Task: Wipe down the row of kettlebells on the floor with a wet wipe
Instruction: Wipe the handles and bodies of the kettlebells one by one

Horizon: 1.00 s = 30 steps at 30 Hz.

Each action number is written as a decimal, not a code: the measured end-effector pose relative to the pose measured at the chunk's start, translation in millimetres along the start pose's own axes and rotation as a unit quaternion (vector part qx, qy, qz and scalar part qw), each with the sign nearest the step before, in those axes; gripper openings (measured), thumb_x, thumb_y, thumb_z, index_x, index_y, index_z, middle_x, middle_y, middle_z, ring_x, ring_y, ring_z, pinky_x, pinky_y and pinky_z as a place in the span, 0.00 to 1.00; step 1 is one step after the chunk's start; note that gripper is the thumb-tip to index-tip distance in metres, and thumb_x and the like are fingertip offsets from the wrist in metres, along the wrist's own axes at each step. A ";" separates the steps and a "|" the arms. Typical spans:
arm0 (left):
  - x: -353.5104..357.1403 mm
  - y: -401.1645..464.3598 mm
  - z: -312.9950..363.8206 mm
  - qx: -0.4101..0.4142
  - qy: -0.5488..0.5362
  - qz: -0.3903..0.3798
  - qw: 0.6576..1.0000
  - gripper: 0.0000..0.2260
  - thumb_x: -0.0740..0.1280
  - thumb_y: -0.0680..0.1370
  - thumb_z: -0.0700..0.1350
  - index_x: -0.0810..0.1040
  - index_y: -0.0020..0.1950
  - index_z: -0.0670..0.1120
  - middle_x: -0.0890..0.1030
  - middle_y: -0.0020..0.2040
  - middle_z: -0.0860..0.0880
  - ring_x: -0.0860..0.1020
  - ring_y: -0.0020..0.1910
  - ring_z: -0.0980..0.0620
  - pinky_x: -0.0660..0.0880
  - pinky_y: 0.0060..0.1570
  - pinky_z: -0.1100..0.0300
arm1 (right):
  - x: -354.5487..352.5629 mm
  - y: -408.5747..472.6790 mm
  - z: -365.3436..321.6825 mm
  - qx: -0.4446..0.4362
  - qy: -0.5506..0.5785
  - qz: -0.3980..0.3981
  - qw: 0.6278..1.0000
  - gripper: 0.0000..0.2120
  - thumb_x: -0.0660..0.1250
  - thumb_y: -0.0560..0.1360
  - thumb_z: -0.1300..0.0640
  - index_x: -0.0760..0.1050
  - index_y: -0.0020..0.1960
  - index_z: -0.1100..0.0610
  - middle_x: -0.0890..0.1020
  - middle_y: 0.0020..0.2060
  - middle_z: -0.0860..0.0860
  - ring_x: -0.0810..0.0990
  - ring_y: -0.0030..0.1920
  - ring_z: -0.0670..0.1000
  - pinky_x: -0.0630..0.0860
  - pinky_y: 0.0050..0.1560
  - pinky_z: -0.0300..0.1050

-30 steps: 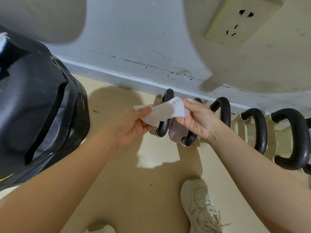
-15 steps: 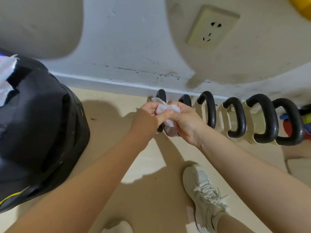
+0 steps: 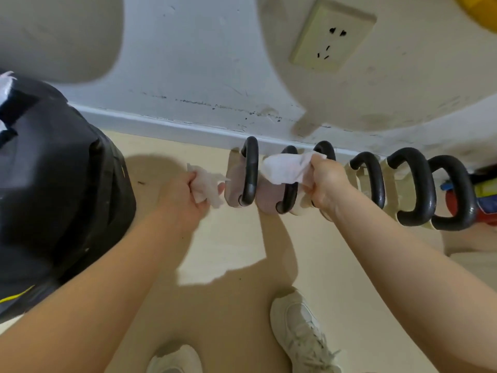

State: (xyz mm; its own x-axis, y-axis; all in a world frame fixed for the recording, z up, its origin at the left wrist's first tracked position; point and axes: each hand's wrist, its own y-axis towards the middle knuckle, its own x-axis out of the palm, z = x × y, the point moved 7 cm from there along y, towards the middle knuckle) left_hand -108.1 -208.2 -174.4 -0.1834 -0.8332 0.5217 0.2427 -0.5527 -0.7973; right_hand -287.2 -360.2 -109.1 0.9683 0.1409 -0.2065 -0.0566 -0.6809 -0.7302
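Several kettlebells with black handles stand in a row on the floor along the wall, from the leftmost mauve one [image 3: 248, 173] to the pale ones on the right [image 3: 414, 189]. My left hand [image 3: 185, 192] is closed on a crumpled white wipe [image 3: 205, 187], just left of the leftmost kettlebell. My right hand [image 3: 325, 181] grips a second white wipe [image 3: 285, 166] that drapes over the handle of the second kettlebell [image 3: 289, 195]. The third kettlebell is mostly hidden behind my right hand.
A large black bag [image 3: 53, 189] stands on the floor at the left. A wall socket [image 3: 332, 36] sits above the row. My two pale shoes [image 3: 301, 332] are on the beige floor below. Red and blue items [image 3: 481, 192] lie at the far right.
My hands were together on one bunched wipe over the left kettlebells. Now they have parted, each holding a white piece, the left moved left and the right moved right.
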 end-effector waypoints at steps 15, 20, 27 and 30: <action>40.1 26.6 -27.9 0.133 0.535 -0.028 0.834 0.11 0.68 0.73 0.47 0.79 0.54 0.49 0.83 0.47 0.49 0.80 0.44 0.53 0.72 0.42 0.63 | 91.8 -2.4 34.7 -0.195 -0.228 -0.287 0.910 0.26 0.50 0.78 0.42 0.71 0.41 0.64 0.76 0.35 0.64 0.77 0.37 0.54 0.73 0.37 0.39; 48.0 29.9 -29.9 0.145 0.524 -0.015 0.839 0.14 0.69 0.73 0.46 0.78 0.59 0.52 0.83 0.50 0.51 0.80 0.48 0.53 0.73 0.44 0.64 | 84.3 36.6 36.8 -0.118 -0.057 -0.193 0.972 0.13 0.54 0.76 0.61 0.70 0.54 0.47 0.76 0.53 0.62 0.80 0.42 0.63 0.77 0.36 0.49; 54.7 33.6 -32.3 0.174 0.546 -0.016 0.819 0.10 0.70 0.72 0.42 0.79 0.53 0.48 0.81 0.45 0.49 0.78 0.40 0.56 0.70 0.34 0.75 | 93.8 52.7 46.9 -0.141 -0.060 -0.243 0.958 0.03 0.57 0.76 0.57 0.68 0.47 0.57 0.70 0.32 0.56 0.69 0.35 0.58 0.68 0.35 0.47; 53.9 33.2 -32.0 0.171 0.554 -0.017 0.815 0.09 0.71 0.71 0.40 0.79 0.51 0.47 0.80 0.41 0.50 0.77 0.38 0.56 0.69 0.31 0.78 | 100.5 52.9 49.7 -0.183 -0.132 -0.221 0.949 0.04 0.57 0.78 0.59 0.69 0.47 0.59 0.75 0.35 0.55 0.75 0.37 0.54 0.74 0.38 0.48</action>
State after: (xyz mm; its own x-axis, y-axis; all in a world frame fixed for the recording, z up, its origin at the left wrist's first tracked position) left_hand -140.4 -270.9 -182.4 -0.8964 -0.3937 -0.2035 0.4366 -0.7056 -0.5582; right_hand -204.9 -346.4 -200.9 0.7798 0.6137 -0.1238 0.4765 -0.7100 -0.5185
